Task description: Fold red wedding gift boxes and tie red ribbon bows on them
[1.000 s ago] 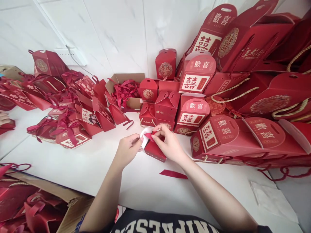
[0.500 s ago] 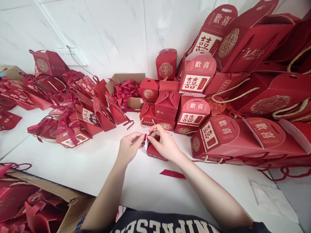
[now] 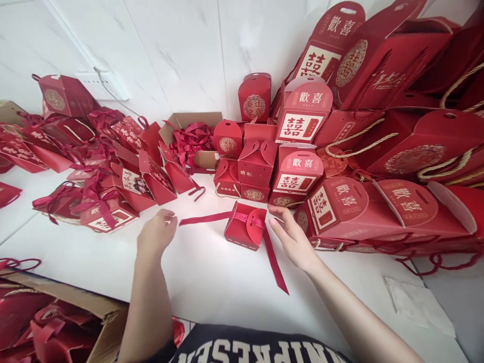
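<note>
A small red gift box [image 3: 242, 239] with a rounded, notched flap stands on the table between my hands. Dark red ribbon [image 3: 207, 218] threads through the flap's slots, one tail stretching left and the other hanging down to the right over the tabletop. To the left, my left hand [image 3: 157, 234] has its fingers curled in, just off the ribbon's left end, with nothing visible in them. My right hand [image 3: 291, 237] is beside the box's right side, fingers apart and holding nothing.
Several red boxes with double-happiness prints [image 3: 298, 174] are stacked at the right. An open carton of loose ribbon [image 3: 192, 138] stands behind. Ribbon-tied boxes [image 3: 104, 206] crowd the left. A cardboard carton [image 3: 109, 322] holds more at lower left, and a white tissue [image 3: 419, 305] lies at right.
Both hands have come away from the box, the left one leftward, the right one rightward. The ribbon now runs through the flap, with its two tails spread out.
</note>
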Demonstrator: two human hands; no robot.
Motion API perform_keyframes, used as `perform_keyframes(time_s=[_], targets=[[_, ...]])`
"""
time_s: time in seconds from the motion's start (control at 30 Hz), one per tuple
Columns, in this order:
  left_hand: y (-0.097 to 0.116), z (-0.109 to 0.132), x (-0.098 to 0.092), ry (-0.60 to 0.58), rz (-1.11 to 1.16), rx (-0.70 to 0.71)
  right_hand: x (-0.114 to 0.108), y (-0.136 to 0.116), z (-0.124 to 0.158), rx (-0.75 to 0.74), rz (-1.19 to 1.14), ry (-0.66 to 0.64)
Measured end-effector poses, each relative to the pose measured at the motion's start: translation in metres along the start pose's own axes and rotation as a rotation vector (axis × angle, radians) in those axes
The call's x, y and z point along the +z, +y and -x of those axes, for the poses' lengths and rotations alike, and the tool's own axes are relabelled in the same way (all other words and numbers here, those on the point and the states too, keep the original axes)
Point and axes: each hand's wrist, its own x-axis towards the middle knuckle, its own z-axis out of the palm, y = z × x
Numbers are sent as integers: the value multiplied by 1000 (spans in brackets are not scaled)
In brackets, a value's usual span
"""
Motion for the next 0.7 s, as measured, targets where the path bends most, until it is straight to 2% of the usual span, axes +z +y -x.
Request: perform_keyframes(time_s=[0.1, 0.2, 0.27, 0.37, 0.53, 0.63, 0.7], targets=[[26, 10, 17, -153, 167, 275, 4, 12, -4, 53, -72, 14], [58, 24, 33, -420, 408, 488, 6, 19, -8, 95, -96, -19], [73, 31, 40, -551, 502, 516, 6, 20, -8, 117, -123, -80], [80, 37, 47, -593, 516, 526, 4, 15, -7, 138, -174, -175], [75, 41, 48, -666, 497, 474, 1, 2, -5, 142, -225, -270], [72, 40, 43, -745, 540, 441, 0, -3, -7, 140, -243, -298], [71, 38, 37, -753, 599, 421, 0, -5, -7, 144, -261, -315]])
